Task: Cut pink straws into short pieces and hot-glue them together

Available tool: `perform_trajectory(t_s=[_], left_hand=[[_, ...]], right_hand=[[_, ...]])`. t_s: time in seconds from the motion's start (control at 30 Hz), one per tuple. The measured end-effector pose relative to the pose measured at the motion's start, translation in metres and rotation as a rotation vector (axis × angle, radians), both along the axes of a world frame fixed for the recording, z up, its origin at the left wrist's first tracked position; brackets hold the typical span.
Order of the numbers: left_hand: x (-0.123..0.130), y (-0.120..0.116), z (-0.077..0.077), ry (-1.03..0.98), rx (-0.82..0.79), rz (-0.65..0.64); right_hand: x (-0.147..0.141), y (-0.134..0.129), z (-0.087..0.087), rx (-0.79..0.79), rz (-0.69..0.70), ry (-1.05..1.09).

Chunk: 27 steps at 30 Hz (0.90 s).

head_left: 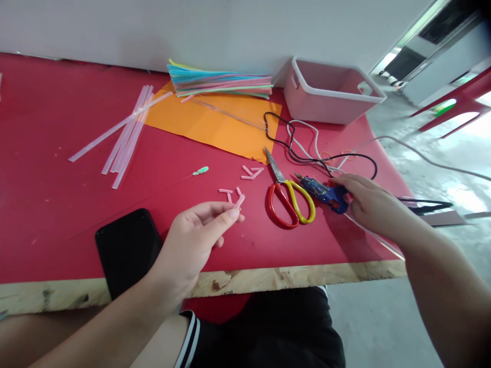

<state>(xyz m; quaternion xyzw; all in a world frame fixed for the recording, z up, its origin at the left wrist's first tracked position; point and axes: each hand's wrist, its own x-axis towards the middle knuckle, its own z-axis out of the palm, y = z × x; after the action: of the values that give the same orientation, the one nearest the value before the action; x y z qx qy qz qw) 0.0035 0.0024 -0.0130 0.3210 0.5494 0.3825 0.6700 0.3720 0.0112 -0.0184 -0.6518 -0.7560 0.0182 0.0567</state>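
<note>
My left hand [203, 230] pinches a short pink straw piece [240, 200] between thumb and finger, low over the red table [238, 250]. Several more short pink pieces [252, 173] lie just beyond it. At the right, my right hand [358, 197] has its fingers on a blue glue gun [318, 191], whose nozzle points left. Between the hands lie scissors [284, 189] with one red and one yellow handle, blades pointing away. A thin wire with a green tip [200, 170] rests left of the pieces.
Long pink sticks [130, 133] lie at the back left. Colourful pipe cleaners [222, 82] rest on orange paper [215, 128]. A pink basket [326, 99] stands at the back right, with black and white cords [295, 145] before it. A black phone [128, 248] lies at the near left edge.
</note>
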Motion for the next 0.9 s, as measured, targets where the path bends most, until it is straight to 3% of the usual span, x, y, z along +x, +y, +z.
perform_trajectory(t_s=[0.2,0.33,0.53,0.6,0.7,0.8,0.9], left_hand=[[0.001,0.008,0.001,-0.039,-0.027,0.066],[0.004,0.009,0.001,-0.083,-0.037,0.076],[0.006,0.007,0.001,-0.132,-0.029,0.073],[0.006,0.007,0.001,-0.146,-0.036,0.077],[0.006,0.008,-0.001,-0.155,-0.043,0.077],[0.005,0.008,-0.003,-0.153,-0.038,0.087],[0.005,0.007,-0.005,-0.168,-0.038,0.095]], right_hand=[[0.006,0.005,-0.002,0.042,0.154,-0.043],[0.004,0.010,0.008,0.166,0.054,-0.121],[-0.045,0.014,0.032,0.353,0.032,0.141],[-0.070,0.018,0.034,0.439,0.147,0.264],[-0.105,0.025,0.029,0.413,0.434,0.452],[-0.125,0.025,0.017,0.401,0.517,0.520],[-0.124,0.020,0.004,0.365,0.606,0.489]])
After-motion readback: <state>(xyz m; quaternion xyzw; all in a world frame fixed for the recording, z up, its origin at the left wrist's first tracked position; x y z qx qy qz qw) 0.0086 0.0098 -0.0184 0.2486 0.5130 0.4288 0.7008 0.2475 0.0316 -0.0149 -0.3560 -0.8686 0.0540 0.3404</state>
